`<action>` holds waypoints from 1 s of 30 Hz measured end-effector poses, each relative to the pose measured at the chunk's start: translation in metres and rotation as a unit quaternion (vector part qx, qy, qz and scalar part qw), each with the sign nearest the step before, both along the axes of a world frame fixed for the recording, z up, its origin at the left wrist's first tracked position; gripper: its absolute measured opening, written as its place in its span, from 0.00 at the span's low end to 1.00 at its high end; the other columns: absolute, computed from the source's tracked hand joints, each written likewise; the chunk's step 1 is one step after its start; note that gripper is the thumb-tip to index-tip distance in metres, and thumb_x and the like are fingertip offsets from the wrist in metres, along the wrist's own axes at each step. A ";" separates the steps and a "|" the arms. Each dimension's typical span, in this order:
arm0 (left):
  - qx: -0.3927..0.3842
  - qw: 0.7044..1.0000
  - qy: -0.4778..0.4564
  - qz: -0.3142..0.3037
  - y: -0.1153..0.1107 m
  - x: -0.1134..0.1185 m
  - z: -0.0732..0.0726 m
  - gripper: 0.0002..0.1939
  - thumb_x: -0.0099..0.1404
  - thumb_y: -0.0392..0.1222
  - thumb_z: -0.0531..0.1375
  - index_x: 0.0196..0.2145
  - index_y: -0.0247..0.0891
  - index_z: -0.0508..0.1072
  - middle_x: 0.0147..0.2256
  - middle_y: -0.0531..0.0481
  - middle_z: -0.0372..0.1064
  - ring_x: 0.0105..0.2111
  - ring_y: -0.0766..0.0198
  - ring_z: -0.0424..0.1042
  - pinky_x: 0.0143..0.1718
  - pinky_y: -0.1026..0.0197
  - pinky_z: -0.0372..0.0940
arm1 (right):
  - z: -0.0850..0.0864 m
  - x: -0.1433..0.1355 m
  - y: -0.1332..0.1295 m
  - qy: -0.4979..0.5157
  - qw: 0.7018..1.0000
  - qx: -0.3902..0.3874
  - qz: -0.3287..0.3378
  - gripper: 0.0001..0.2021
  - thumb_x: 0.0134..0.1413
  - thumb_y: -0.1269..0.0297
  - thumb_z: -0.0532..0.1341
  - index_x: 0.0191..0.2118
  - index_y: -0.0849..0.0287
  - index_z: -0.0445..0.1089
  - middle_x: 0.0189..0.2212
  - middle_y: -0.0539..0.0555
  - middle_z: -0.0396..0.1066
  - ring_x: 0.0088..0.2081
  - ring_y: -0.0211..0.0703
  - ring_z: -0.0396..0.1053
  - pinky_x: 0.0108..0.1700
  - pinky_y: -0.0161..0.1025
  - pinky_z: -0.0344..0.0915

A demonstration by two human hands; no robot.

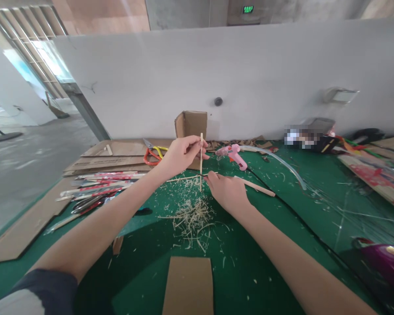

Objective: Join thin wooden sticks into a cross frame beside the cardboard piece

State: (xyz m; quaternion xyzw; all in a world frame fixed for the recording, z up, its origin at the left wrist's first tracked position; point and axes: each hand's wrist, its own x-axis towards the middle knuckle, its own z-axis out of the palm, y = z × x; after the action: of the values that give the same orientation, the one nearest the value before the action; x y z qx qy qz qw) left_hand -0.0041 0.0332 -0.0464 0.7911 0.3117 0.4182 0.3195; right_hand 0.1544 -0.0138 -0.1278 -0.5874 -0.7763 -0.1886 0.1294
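My left hand (185,153) is closed on the upper part of a thin wooden stick (201,162), which stands nearly upright. My right hand (228,191) is closed around a small knife, mostly hidden by the fingers; its narrow dark tip (202,176) meets the stick low down. A wooden rod (259,188) with a pale end shows just right of this hand; whether it belongs to the knife I cannot tell. Another thin stick (180,178) lies crosswise behind the upright one. Below both hands, curled wood shavings (193,216) are heaped on the green tabletop (249,262).
A pink glue gun (234,155) with a black cord lies behind my right hand. Orange-and-yellow-handled scissors (153,155) and wrapped sticks (101,183) are on the left. A cardboard piece (188,284) lies in front; a purple object (387,267) sits at right.
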 end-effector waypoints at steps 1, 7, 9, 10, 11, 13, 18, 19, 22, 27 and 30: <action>-0.002 1.000 -0.004 0.001 0.001 0.000 -0.001 0.11 0.65 0.43 0.49 0.34 0.36 0.67 0.30 0.47 0.68 0.31 0.64 0.75 0.35 0.64 0.71 | 0.001 0.000 0.001 -0.001 1.000 0.001 0.002 0.24 0.63 0.55 0.35 0.36 0.58 0.65 0.23 0.54 0.71 0.22 0.36 0.66 0.24 0.34 0.42; -0.017 1.000 -0.018 0.002 0.005 0.000 -0.003 0.11 0.66 0.44 0.49 0.35 0.35 0.66 0.31 0.47 0.67 0.30 0.64 0.74 0.34 0.64 0.71 | 0.000 -0.002 0.000 -0.010 0.999 -0.051 0.000 0.25 0.63 0.54 0.34 0.37 0.58 0.65 0.21 0.54 0.71 0.22 0.39 0.67 0.26 0.32 0.47; -0.016 1.000 -0.018 -0.001 0.004 0.000 -0.003 0.11 0.66 0.43 0.49 0.35 0.35 0.66 0.31 0.47 0.67 0.30 0.65 0.74 0.35 0.63 0.71 | -0.002 -0.003 -0.001 -0.025 0.996 -0.091 -0.007 0.23 0.63 0.54 0.36 0.38 0.57 0.65 0.22 0.55 0.71 0.23 0.40 0.68 0.27 0.32 0.50; -0.015 1.000 -0.019 -0.004 0.004 0.000 -0.003 0.10 0.66 0.43 0.49 0.35 0.35 0.66 0.31 0.47 0.67 0.31 0.65 0.74 0.36 0.63 0.71 | -0.004 -0.002 -0.001 -0.031 0.994 -0.107 -0.008 0.23 0.63 0.54 0.37 0.38 0.57 0.65 0.23 0.55 0.72 0.24 0.40 0.68 0.28 0.33 0.51; -0.015 1.000 -0.021 -0.006 0.004 0.000 -0.002 0.10 0.66 0.43 0.49 0.35 0.35 0.66 0.31 0.47 0.66 0.30 0.65 0.74 0.36 0.63 0.71 | -0.005 -0.002 -0.001 -0.035 0.993 -0.115 -0.008 0.22 0.62 0.54 0.37 0.38 0.57 0.65 0.23 0.54 0.72 0.24 0.40 0.69 0.28 0.33 0.52; -0.017 1.000 -0.024 -0.008 0.005 0.000 -0.003 0.10 0.66 0.43 0.49 0.35 0.35 0.66 0.31 0.48 0.66 0.30 0.65 0.74 0.36 0.63 0.71 | -0.007 0.000 0.000 -0.029 0.994 -0.103 -0.008 0.23 0.63 0.54 0.37 0.39 0.57 0.65 0.24 0.55 0.72 0.25 0.40 0.69 0.28 0.33 0.52; -0.037 0.999 -0.037 -0.003 0.006 0.000 -0.004 0.10 0.65 0.44 0.49 0.34 0.36 0.66 0.30 0.48 0.66 0.29 0.66 0.74 0.34 0.63 0.72 | -0.006 0.000 0.002 0.003 1.000 -0.017 -0.009 0.24 0.63 0.55 0.35 0.36 0.59 0.66 0.24 0.55 0.72 0.23 0.37 0.67 0.25 0.32 0.45; -0.040 0.998 -0.040 -0.003 0.006 0.000 -0.004 0.10 0.65 0.43 0.49 0.34 0.36 0.66 0.30 0.48 0.66 0.28 0.66 0.74 0.34 0.63 0.72 | -0.005 0.000 0.002 0.006 1.000 -0.008 -0.003 0.24 0.63 0.55 0.35 0.36 0.59 0.65 0.24 0.55 0.72 0.23 0.36 0.67 0.25 0.32 0.44; -0.052 0.997 -0.053 0.000 0.004 0.002 -0.002 0.09 0.65 0.42 0.50 0.34 0.36 0.66 0.29 0.49 0.65 0.28 0.66 0.74 0.32 0.63 0.72 | -0.003 0.000 0.000 0.006 1.000 0.004 0.021 0.25 0.63 0.55 0.34 0.35 0.58 0.65 0.24 0.54 0.72 0.22 0.35 0.66 0.25 0.32 0.42; -0.077 0.996 -0.052 0.003 0.002 0.005 -0.002 0.09 0.66 0.41 0.49 0.34 0.35 0.66 0.29 0.49 0.65 0.27 0.67 0.73 0.32 0.63 0.72 | -0.005 0.004 -0.003 0.014 0.999 0.006 0.041 0.23 0.63 0.55 0.36 0.35 0.59 0.65 0.24 0.53 0.71 0.23 0.34 0.66 0.24 0.34 0.39; -0.064 0.996 -0.058 -0.003 0.000 0.006 -0.004 0.07 0.66 0.39 0.49 0.41 0.37 0.62 0.30 0.50 0.64 0.27 0.67 0.73 0.31 0.63 0.72 | -0.006 0.004 -0.002 0.025 0.999 0.012 0.047 0.23 0.63 0.55 0.38 0.34 0.59 0.65 0.24 0.53 0.71 0.23 0.34 0.66 0.24 0.35 0.38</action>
State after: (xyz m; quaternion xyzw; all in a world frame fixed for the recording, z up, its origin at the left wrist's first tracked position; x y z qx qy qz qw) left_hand 0.0017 0.0330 -0.0506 0.7444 0.3158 0.4420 0.3882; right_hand 0.1586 -0.0161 -0.1338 -0.5535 -0.7971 -0.1768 0.1647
